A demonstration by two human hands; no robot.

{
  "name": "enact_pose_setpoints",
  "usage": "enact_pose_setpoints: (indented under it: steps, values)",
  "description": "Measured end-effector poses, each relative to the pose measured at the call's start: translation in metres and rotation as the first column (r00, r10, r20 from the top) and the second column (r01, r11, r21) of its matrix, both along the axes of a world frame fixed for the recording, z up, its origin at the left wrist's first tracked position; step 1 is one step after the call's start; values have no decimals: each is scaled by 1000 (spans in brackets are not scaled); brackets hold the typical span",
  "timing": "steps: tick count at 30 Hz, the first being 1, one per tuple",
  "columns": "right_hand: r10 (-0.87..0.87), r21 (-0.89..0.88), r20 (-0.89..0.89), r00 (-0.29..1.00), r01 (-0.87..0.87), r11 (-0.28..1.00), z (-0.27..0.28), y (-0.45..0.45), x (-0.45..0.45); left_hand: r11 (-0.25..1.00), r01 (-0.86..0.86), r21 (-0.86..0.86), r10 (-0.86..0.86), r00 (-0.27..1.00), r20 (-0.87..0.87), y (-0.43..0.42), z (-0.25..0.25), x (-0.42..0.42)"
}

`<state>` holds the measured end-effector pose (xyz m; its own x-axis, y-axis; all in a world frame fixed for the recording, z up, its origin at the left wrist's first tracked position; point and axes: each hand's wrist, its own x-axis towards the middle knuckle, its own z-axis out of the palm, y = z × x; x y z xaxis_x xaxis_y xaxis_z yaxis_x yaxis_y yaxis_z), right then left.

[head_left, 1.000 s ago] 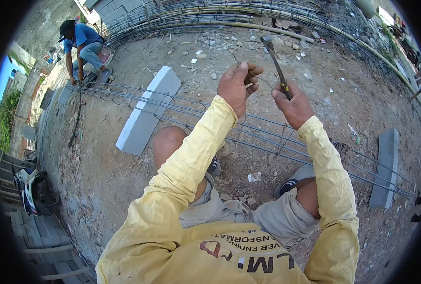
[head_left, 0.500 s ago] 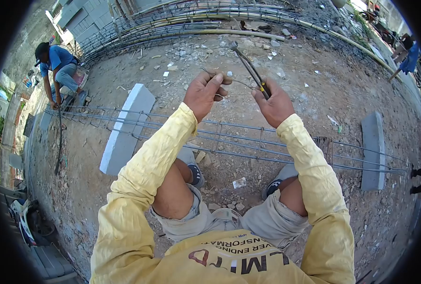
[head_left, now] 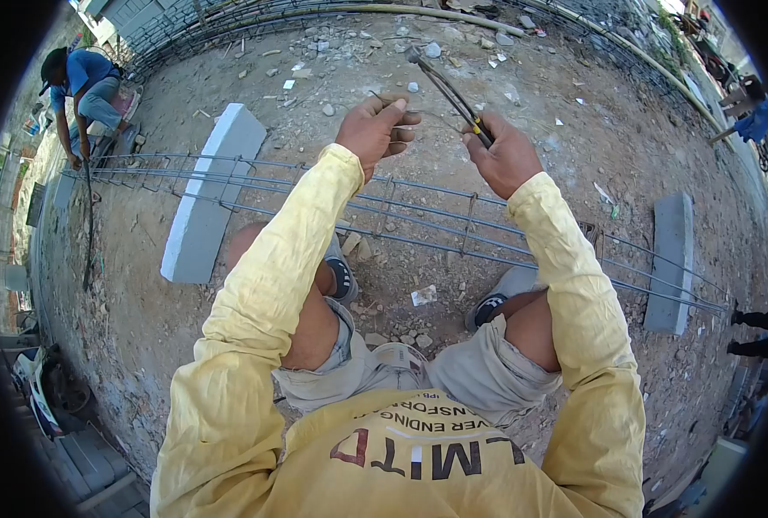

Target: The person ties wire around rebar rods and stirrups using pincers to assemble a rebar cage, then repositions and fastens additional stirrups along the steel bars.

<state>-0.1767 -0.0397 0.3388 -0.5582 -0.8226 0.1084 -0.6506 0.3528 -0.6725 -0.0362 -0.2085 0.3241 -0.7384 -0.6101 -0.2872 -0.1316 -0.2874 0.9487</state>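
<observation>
My left hand (head_left: pixel 372 134) pinches a thin wire (head_left: pixel 436 118) whose far end runs toward my right hand. In my right hand (head_left: pixel 503 155) is a dark pincer tool (head_left: pixel 450 93) with yellow on its handle, its head pointing up and to the left. Both hands are raised above a long cage of steel bars (head_left: pixel 436 245) with thin ties around it. The cage rests across a pale block (head_left: pixel 207 194) on the left and a grey block (head_left: pixel 671 263) on the right.
A co-worker in blue (head_left: pixel 88 86) crouches at the cage's far left end. More steel cages and a long pole (head_left: pixel 401 9) lie along the back. A motorbike (head_left: pixel 43 393) stands at lower left. Another person's dark-clad legs (head_left: pixel 757 332) show at the right edge.
The view has shifted, so the scene sits differently. My hands have come lower over the cage, still holding the wire and the tool; the tool has tilted further left.
</observation>
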Motion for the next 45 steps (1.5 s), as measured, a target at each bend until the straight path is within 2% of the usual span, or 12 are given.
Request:
enact_pose_setpoints:
  steps: [3, 5, 7, 10, 13, 16, 22, 28, 32, 40, 45]
  values:
    - [74, 145, -156, 985, -52, 988, -18, 7, -18, 988, 157, -3, -152, 959, 241, 4, -36, 10]
    - [79, 300, -161, 984, -28, 954, -30, 10, -27, 972, 237, 10, -225, 908, 355, 13, -66, 20]
    - [91, 414, -177, 980, -9, 910, -40, 9, -33, 975, 162, 154, -213, 883, 419, 24, -111, 28]
    - [86, 545, -189, 978, 32, 838, -51, 6, -39, 902, -109, 418, -34, 947, 321, 52, -165, 35]
    - [114, 623, -238, 965, 61, 779, -55, -2, -38, 829, -218, 515, 112, 967, 230, 70, -184, 27]
    - [144, 676, -224, 964, 47, 736, -59, -11, -37, 775, -193, 602, 151, 981, 120, 70, -200, 15]
    - [205, 702, -232, 951, 18, 712, -80, -29, -37, 679, -184, 711, 165, 982, 96, 55, -218, -7]
    - [313, 708, -159, 936, -113, 697, -113, -47, -48, 651, -185, 736, 144, 982, 120, 51, -221, -11]
    - [356, 691, -117, 927, -181, 700, -127, -58, -56, 627, -245, 740, 241, 964, 115, 57, -216, -10]
    - [295, 726, -143, 945, -103, 680, -144, -91, -44, 650, -440, 620, 429, 885, 178, 73, -211, -4]
    - [244, 750, -119, 963, -73, 657, -142, -118, -21, 718, -490, 495, 483, 862, 152, 70, -216, 0]
